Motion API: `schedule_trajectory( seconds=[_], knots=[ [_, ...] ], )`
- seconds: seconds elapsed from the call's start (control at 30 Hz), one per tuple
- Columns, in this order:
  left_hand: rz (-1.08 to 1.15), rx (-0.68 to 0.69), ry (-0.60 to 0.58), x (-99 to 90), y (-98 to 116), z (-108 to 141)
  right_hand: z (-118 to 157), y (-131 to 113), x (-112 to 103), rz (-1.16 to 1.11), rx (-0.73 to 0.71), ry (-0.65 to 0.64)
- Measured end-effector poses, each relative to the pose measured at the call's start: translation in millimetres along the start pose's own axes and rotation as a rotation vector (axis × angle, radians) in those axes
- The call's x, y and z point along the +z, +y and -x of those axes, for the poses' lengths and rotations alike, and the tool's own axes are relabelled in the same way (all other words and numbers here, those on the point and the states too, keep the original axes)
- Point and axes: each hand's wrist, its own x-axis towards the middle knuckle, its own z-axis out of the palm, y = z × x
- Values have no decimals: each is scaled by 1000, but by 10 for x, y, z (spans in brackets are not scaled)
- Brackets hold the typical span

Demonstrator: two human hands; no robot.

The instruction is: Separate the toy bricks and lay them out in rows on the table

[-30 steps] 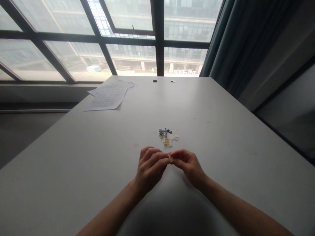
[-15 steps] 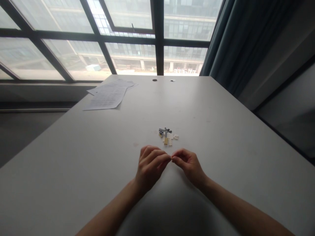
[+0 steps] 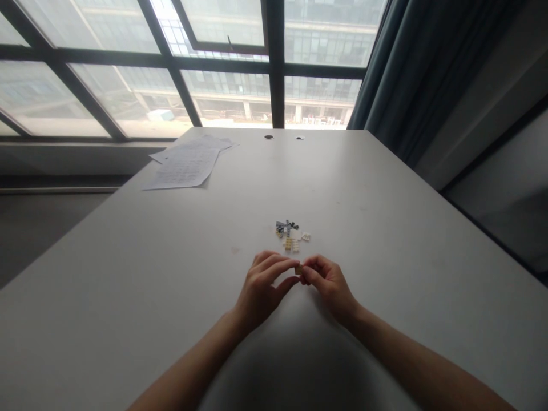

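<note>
Between my fingertips is a small tan toy brick, partly covered by the fingers. My right hand pinches it from the right side. My left hand meets it from the left, index fingertip at its top edge and thumb just below, with a gap between that finger and thumb. Just beyond the hands lies a small pile of building bricks: grey and dark pieces, yellow pieces and white pieces. Fine details of the held brick are too small to make out.
A white table stretches ahead to the window. Printed paper sheets lie at its far left. Two round cable holes are near the far edge, and a dark curtain hangs on the right.
My left finger and thumb have parted from a tight pinch, so the tan brick now shows between the hands. The pile has not moved on the table.
</note>
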Motion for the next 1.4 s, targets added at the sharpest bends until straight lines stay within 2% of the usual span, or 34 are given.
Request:
schedule_trajectory(
  seconds=[0.13,0.27,0.4,0.5,0.6,0.7,0.77,0.87,0.97,1.07,1.17,1.4],
  knots=[
    [117,-103,-15,13,-1,18,-10,43,-26,51,2,-18],
    [225,-329,-48,-9,23,14,-4,66,-50,150,-45,-30],
    [342,-479,-85,-43,37,-17,18,71,-85,425,-246,-2],
    [427,-514,-111,-46,47,-39,26,86,-121,640,-415,-62],
    [435,-518,-141,-44,57,-49,26,87,-157,783,-519,-81],
    [332,-460,-189,-88,24,-55,23,55,-174,890,-564,-67],
    [194,-384,-206,-154,-44,-53,17,35,-166,953,-532,-63],
    [-5,-303,-150,-275,-204,-26,-18,47,-121,1051,-407,-77],
    [-94,-276,-80,-359,-358,27,-98,103,-49,1118,-310,-110],
    [-156,-249,-66,-377,-441,80,-193,156,23,1138,-254,-82],
    [-187,-241,-65,-356,-468,116,-247,181,68,1143,-229,-39],
    [-229,-271,-51,-311,-522,80,-225,199,73,1143,-262,-43]
  ],
)
